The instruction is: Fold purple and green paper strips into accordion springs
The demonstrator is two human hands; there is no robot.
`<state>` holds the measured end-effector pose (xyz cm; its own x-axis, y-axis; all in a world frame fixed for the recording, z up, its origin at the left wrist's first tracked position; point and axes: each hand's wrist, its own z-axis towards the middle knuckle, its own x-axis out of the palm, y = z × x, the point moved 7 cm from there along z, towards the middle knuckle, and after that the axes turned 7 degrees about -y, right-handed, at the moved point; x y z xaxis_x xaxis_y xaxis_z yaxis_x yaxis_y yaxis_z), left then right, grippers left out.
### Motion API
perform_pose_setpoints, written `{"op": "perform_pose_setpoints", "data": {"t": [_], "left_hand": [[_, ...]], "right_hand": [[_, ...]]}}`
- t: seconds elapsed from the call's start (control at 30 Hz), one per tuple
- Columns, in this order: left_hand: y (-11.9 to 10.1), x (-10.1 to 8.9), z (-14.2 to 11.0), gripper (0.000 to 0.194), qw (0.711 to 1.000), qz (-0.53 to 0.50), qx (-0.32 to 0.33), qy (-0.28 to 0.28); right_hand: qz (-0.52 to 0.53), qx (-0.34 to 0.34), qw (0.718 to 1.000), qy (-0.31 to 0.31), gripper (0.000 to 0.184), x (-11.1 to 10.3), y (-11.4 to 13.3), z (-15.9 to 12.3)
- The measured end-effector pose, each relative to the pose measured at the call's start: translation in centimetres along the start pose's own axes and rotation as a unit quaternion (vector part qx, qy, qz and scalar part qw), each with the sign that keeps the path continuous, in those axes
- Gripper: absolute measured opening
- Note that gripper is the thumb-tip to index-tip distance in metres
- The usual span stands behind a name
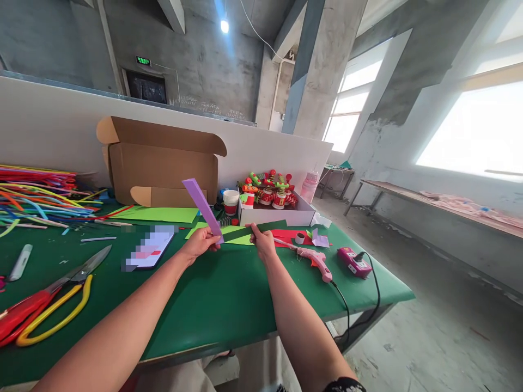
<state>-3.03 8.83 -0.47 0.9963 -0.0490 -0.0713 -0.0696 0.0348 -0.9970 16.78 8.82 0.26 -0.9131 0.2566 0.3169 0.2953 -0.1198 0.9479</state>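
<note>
Covering table point(204, 313): green; left hand point(201, 245) grasping purple strip point(203, 209), right hand point(263, 242) dark-green strip point(272, 226); room: concrete

Your purple strip point(202, 208) and dark green strip point(269, 227)
The purple one slants up and leftward, the green one runs rightward, both flat and narrow, their ends meeting at your left hand point(203, 243) above the tabletop point(212, 305).

No legible text. Green lit sign point(143, 61) above doorway point(146, 88), wall writing point(212, 107), labels on magenta box point(347, 257) near table's point(229, 296) right edge: all unreadable.
</note>
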Motion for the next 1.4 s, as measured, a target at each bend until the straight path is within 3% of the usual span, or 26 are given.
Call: {"op": "perform_pose_setpoints", "data": {"t": [0.17,0.37,0.43,0.5,0.63,0.73,0.97,1.4], "left_hand": [[1.1,-1.5,1.0,0.040,0.999,0.015,0.012,-0.042],[1.4,-1.8,1.3,0.039,0.999,-0.001,0.007,-0.053],[0.8,-1.6,1.0,0.041,0.998,-0.030,0.011,-0.055],[0.0,-1.2,0.6,0.044,0.996,-0.068,0.026,-0.049],[-1.0,0.1,-0.3,0.045,0.995,-0.091,0.046,-0.017],[-1.1,1.2,-0.6,0.043,0.996,-0.075,0.053,0.019],[-0.2,2.3,-0.5,0.044,0.998,-0.035,0.036,0.047],[-1.5,1.2,-0.7,0.035,0.997,-0.017,0.069,0.028]], "right_hand": [[0.020,-0.027,0.998,-0.059,0.041,-2.6,0.9,1.6],[0.110,-0.068,0.985,-0.116,0.035,-5.7,2.4,2.7],[0.160,-0.072,0.979,-0.107,0.036,-5.2,2.5,2.3],[0.173,-0.045,0.981,-0.071,0.038,-3.3,1.7,1.5],[0.034,0.045,0.992,0.110,0.036,2.8,-1.8,-1.4],[-0.028,0.064,0.986,0.153,0.040,4.8,-3.6,-2.9],[-0.108,0.060,0.983,0.136,0.044,3.9,-4.0,-2.8],[-0.129,0.015,0.988,0.081,0.038,3.5,-2.6,-3.1]]}}
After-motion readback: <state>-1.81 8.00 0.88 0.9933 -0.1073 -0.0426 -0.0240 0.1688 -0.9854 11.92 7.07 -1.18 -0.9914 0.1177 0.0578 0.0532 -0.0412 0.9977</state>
